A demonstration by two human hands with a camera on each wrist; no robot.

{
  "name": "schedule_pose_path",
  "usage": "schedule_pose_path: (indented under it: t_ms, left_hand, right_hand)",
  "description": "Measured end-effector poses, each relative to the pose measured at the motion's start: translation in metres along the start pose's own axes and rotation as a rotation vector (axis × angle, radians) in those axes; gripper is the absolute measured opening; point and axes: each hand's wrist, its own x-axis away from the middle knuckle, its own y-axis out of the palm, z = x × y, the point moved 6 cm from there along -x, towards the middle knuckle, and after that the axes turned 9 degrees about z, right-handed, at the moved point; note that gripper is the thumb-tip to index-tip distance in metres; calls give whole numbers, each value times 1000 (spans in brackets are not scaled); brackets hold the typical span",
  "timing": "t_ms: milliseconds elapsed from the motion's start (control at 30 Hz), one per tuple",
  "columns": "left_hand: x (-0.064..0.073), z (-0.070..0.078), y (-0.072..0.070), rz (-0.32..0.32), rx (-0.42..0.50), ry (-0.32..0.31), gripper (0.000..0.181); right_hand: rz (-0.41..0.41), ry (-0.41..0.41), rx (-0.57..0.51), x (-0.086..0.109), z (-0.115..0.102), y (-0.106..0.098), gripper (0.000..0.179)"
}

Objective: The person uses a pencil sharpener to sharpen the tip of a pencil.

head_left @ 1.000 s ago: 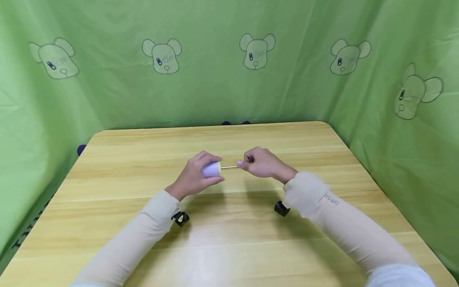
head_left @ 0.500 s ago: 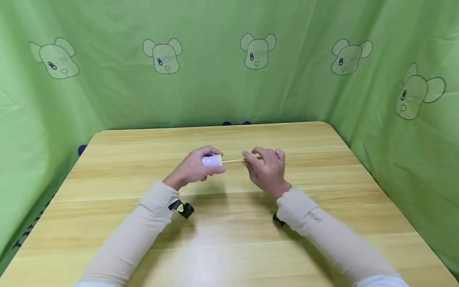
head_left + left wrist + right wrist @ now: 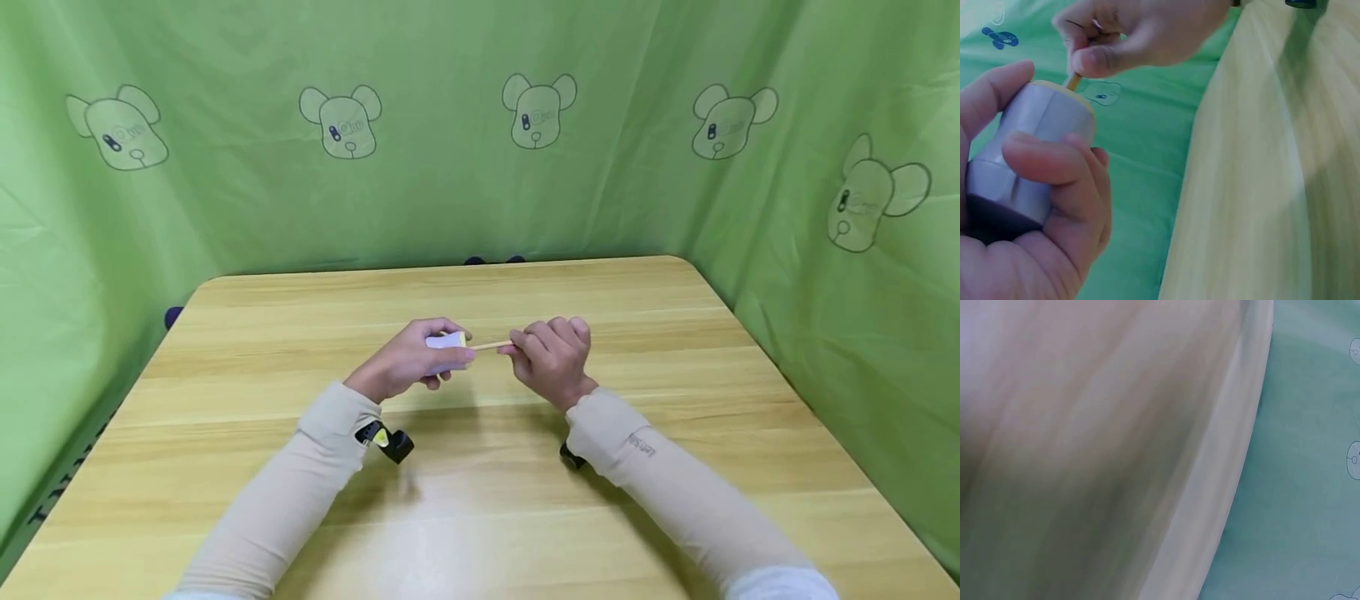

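Note:
My left hand (image 3: 401, 358) grips a lavender, waisted pencil sharpener (image 3: 1054, 115) with a yellow rim and a dark base. In the head view the sharpener lies sideways above the table, its yellow end facing right. A thin yellowish pencil (image 3: 491, 345) runs from that end to my right hand (image 3: 553, 357), whose curled fingers and thumb pinch it. Seen from the left wrist, only a short piece of pencil shows between the rim and the right fingertips. The pencil's far end is hidden inside the right hand. The right wrist view shows neither that hand nor the pencil.
Beneath both hands is a wood-grain table (image 3: 465, 517) with rounded far corners. Green curtains (image 3: 442, 200) printed with bear heads enclose its back and sides. Small black devices (image 3: 396, 446) are strapped at both wrists.
My right hand loosened its fingers, turned about the pencil, and curled round it again with the wrist lower. My left hand rolled slightly, bringing its thumb across the sharpener's near side.

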Motion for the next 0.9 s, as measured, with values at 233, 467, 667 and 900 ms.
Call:
schedule_pose_path:
  t_ms: [233, 467, 667, 900]
  left_hand:
    - [-3, -9, -1, 35, -77, 31, 38]
    - [-4, -8, -4, 132, -217, 143, 41]
    - [-5, -4, -7, 229, -410, 343, 44]
    - [1, 3, 1, 286, -572, 606, 44]
  right_hand:
    - [-87, -25, 12, -2, -4, 2, 44]
    - [-348, 113, 18, -8, 1, 10, 49]
    - [-710, 356, 32, -11, 5, 19, 43]
    - [-1308, 913, -17, 0, 20, 31, 40]
